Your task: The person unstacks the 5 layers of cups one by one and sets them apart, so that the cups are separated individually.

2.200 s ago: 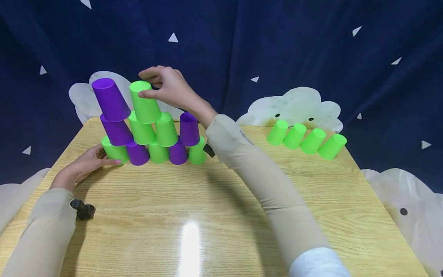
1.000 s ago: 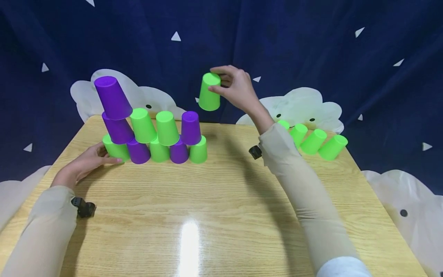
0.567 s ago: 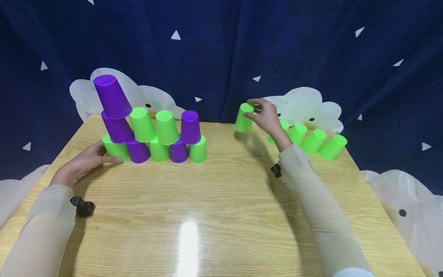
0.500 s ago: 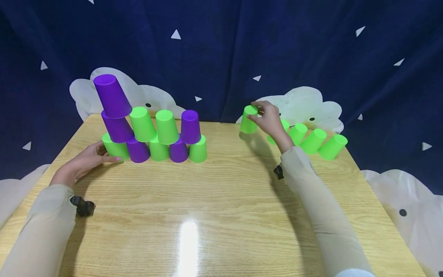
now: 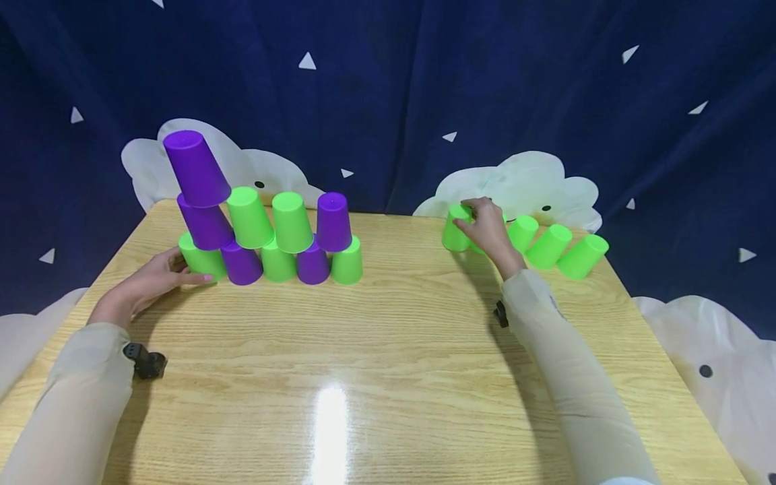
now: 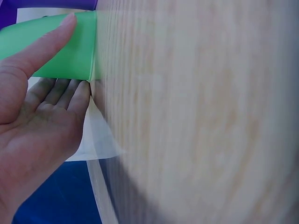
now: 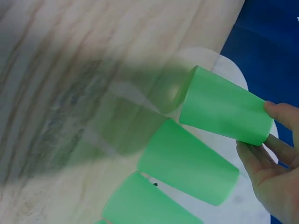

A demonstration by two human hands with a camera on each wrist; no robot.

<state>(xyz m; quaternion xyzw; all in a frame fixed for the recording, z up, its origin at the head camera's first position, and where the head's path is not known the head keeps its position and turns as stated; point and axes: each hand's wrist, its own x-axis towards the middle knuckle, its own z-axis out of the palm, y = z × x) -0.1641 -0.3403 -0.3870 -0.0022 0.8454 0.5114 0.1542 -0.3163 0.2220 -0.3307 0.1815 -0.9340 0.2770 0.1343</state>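
Note:
My left hand [image 5: 151, 283] holds the lower-left green cup [image 5: 203, 259] of a cup stack, thumb across its front and fingers at its side. In the left wrist view the thumb lies along that cup's wall. Above it stand a purple cup [image 5: 206, 224] and a topmost purple cup [image 5: 197, 172], all upside down. At the back right, my right hand [image 5: 490, 232] pinches another green cup [image 5: 455, 232] near its base, mouth down. This cup is at the left end of a row of green cups [image 7: 187, 163], at or just above the table.
The stack's second row also has two green cups [image 5: 293, 225] and a purple cup [image 5: 333, 223], over a bottom row of alternating colours. More upturned green cups [image 5: 548, 248] line the back right of the wooden table [image 5: 254, 377]. A dark blue curtain [image 5: 376, 87] hangs behind.
My right hand has taken the green cup from the stack's third level, carried it right and lowered it beside the green row. My left hand stays at the lower-left cup.

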